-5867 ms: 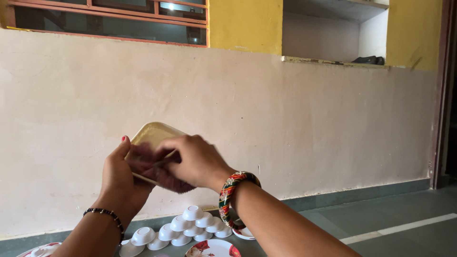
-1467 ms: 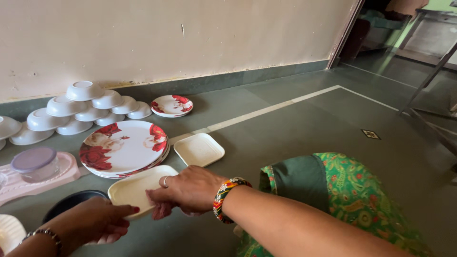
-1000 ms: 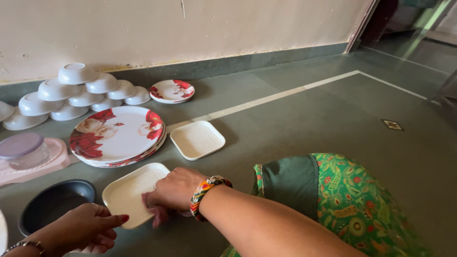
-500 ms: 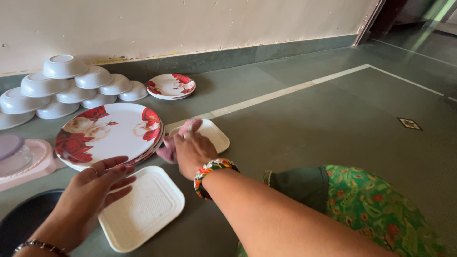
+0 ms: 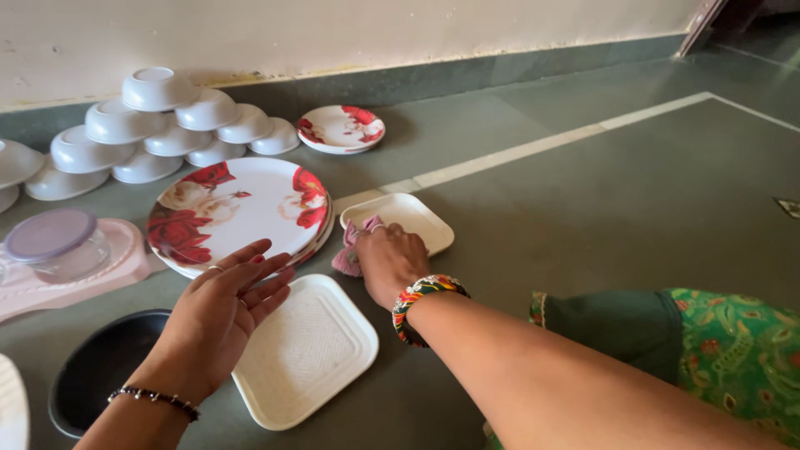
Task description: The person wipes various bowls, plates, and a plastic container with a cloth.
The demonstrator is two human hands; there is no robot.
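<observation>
My right hand (image 5: 388,258) grips a pink cloth (image 5: 348,250) and rests on the near left corner of a small cream square plate (image 5: 412,218) lying on the floor. My left hand (image 5: 221,312) hovers with fingers spread over the left edge of a larger cream square plate (image 5: 308,350), which lies on the floor nearer to me. A stack of round plates with red flowers (image 5: 242,208) sits just beyond both hands.
White bowls (image 5: 167,125) are piled upside down by the wall, beside a small flowered plate (image 5: 342,127). At the left lie a pink tray (image 5: 50,279) with a lidded clear container (image 5: 54,243) and a black bowl (image 5: 96,367). My green-clad knee (image 5: 708,342) is at the right.
The cream plate I held up and wiped now lies on the floor. My right hand moved with the cloth from it to the smaller square plate; my left hand let go.
</observation>
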